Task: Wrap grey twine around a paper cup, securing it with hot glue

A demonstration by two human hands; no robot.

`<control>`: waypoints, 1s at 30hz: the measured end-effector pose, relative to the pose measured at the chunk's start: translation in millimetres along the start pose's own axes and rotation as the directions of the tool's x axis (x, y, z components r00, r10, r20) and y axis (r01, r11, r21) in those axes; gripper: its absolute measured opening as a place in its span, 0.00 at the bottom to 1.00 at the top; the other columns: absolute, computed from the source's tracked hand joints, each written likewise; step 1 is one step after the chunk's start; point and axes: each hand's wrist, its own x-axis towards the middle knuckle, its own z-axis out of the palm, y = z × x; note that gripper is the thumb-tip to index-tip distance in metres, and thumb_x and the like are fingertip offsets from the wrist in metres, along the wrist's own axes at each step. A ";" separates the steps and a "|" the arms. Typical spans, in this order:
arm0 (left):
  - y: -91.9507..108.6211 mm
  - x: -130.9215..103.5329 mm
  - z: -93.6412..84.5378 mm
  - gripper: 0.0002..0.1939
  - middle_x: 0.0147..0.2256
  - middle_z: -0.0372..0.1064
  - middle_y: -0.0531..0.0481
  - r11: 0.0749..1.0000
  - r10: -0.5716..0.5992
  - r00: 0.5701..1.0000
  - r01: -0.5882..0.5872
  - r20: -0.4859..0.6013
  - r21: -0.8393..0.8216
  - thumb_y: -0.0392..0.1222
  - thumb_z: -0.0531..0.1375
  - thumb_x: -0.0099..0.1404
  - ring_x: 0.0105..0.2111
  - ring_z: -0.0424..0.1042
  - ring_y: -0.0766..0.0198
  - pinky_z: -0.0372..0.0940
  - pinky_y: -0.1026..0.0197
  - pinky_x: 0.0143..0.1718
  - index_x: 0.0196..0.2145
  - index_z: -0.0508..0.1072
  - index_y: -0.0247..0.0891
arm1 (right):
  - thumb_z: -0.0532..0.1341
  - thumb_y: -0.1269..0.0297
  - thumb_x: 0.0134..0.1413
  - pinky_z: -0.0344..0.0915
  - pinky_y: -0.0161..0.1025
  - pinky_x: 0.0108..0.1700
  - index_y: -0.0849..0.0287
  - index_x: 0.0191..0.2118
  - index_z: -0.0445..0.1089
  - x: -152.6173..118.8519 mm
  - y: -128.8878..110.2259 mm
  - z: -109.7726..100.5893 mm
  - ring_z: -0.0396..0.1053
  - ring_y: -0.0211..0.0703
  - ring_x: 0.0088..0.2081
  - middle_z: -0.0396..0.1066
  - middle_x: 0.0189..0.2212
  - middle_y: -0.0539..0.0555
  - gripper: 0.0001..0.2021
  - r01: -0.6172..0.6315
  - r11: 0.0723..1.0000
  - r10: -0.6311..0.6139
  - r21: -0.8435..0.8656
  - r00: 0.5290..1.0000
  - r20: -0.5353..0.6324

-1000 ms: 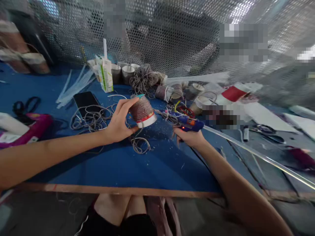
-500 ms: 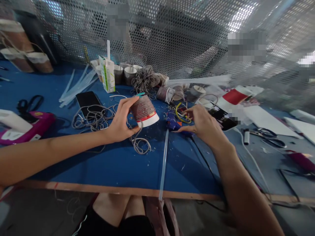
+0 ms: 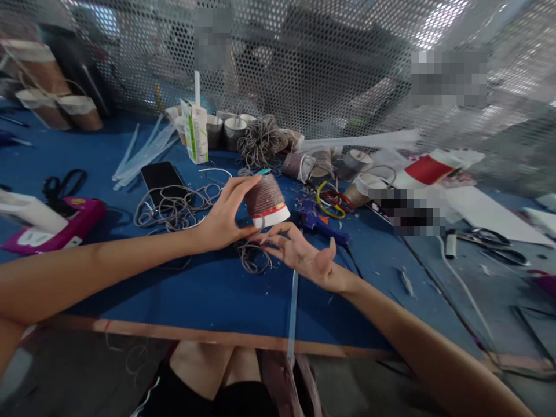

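Note:
A paper cup [image 3: 266, 200] wrapped in grey-brown cord is tilted in my left hand [image 3: 226, 219], thumb at its white rim and fingers at its narrow end. Loose cord [image 3: 252, 258] hangs in loops below the cup. My right hand [image 3: 304, 255] is palm up just below and right of the cup, fingers spread and fingertips by the cord; whether they touch it is unclear. A blue glue gun [image 3: 319, 223] lies behind my right hand, with a long clear glue stick [image 3: 293, 313] extending past the table's front edge.
Tangled cord [image 3: 169, 205] overlaps a black phone [image 3: 163, 179] on the left. A drink carton [image 3: 195, 132], wrapped cups and a cord bundle [image 3: 263, 139] stand behind. Yellow-handled pliers [image 3: 325, 202] lie near the glue gun. Scissors [image 3: 495, 243] and white sheets are at the right.
My right hand has moved left from above the glue gun to the cord beneath the cup and turned palm up. My left hand still holds the cup.

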 end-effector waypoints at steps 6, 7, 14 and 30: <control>4.3 -0.8 -0.3 0.43 0.58 0.59 0.39 0.997 -0.073 0.996 0.072 0.059 0.011 0.38 0.65 0.60 0.58 0.63 0.48 0.68 0.41 0.59 0.68 0.49 0.44 | 0.40 0.21 0.47 0.68 0.51 0.52 0.55 0.37 0.69 1.9 -15.1 2.9 0.73 0.46 0.36 0.72 0.28 0.52 0.41 0.013 0.974 -0.011 0.227 1.000 -0.011; 4.8 -0.6 -1.0 0.43 0.58 0.59 0.39 0.997 -0.075 0.995 0.075 0.063 0.006 0.38 0.65 0.60 0.59 0.63 0.48 0.67 0.41 0.59 0.68 0.49 0.44 | 0.42 0.21 0.48 0.71 0.50 0.48 0.56 0.33 0.69 1.8 -19.7 1.6 0.72 0.44 0.31 0.69 0.24 0.51 0.40 0.024 0.970 -0.016 0.243 0.999 -0.036; 3.6 1.3 -7.4 0.45 0.57 0.58 0.38 0.996 0.022 0.998 -0.016 0.061 -0.089 0.44 0.66 0.59 0.58 0.63 0.48 0.68 0.44 0.58 0.68 0.49 0.43 | 0.56 0.39 0.60 0.72 0.40 0.34 0.55 0.22 0.70 1.0 -42.3 -18.9 0.63 0.39 0.23 0.62 0.17 0.48 0.27 0.058 0.982 0.025 0.181 0.904 -0.426; -5.0 -1.7 -10.3 0.41 0.57 0.58 0.40 0.967 -0.030 0.994 0.055 0.105 -0.248 0.56 0.60 0.62 0.56 0.62 0.47 0.68 0.41 0.56 0.69 0.51 0.49 | 0.52 0.50 0.66 0.56 0.60 0.58 0.52 0.30 0.68 -11.3 -26.9 -11.0 0.70 0.56 0.52 0.77 0.48 0.54 0.17 -0.045 0.544 -0.550 -0.838 0.735 -0.397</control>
